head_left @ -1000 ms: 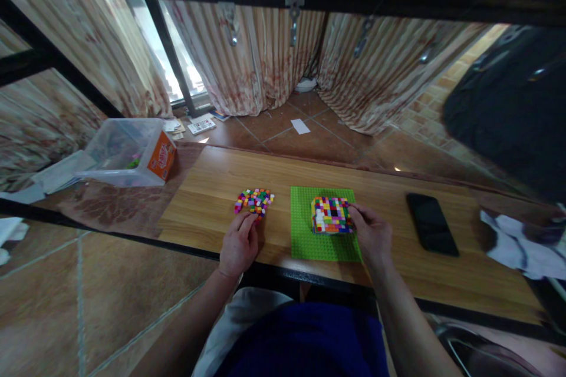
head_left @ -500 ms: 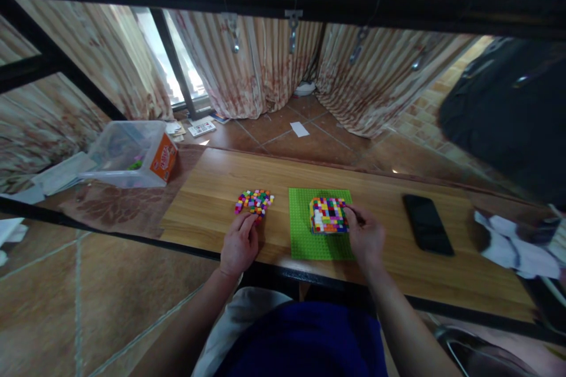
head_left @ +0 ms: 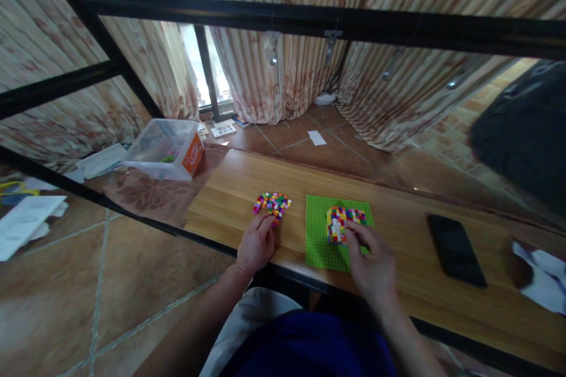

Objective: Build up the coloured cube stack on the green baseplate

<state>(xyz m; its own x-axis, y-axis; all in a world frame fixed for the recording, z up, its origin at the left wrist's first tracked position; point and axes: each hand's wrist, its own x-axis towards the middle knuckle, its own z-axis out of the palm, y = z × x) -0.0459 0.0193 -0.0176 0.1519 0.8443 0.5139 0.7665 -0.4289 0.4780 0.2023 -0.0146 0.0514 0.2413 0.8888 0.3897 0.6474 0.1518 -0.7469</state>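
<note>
A green baseplate (head_left: pixel 320 241) lies on the wooden table (head_left: pixel 389 212). On it stands a block built of many small coloured bricks (head_left: pixel 338 219). My right hand (head_left: pixel 371 262) reaches over the block's near right side, fingers bent onto it and covering part of it. My left hand (head_left: pixel 257 241) rests on the table with its fingertips touching a flat pile of loose coloured bricks (head_left: pixel 272 203) left of the baseplate; its fingers are curled together.
A black phone (head_left: pixel 456 250) lies on the table's right part, with a white crumpled cloth (head_left: pixel 542 274) beyond it. A clear plastic box (head_left: pixel 165 148) with an orange label sits far left. A black metal frame (head_left: pixel 309 17) crosses overhead.
The view has swung left and up. My right hand has moved from the block's right edge over its near side, covering more of it. My left hand stays at the loose bricks.
</note>
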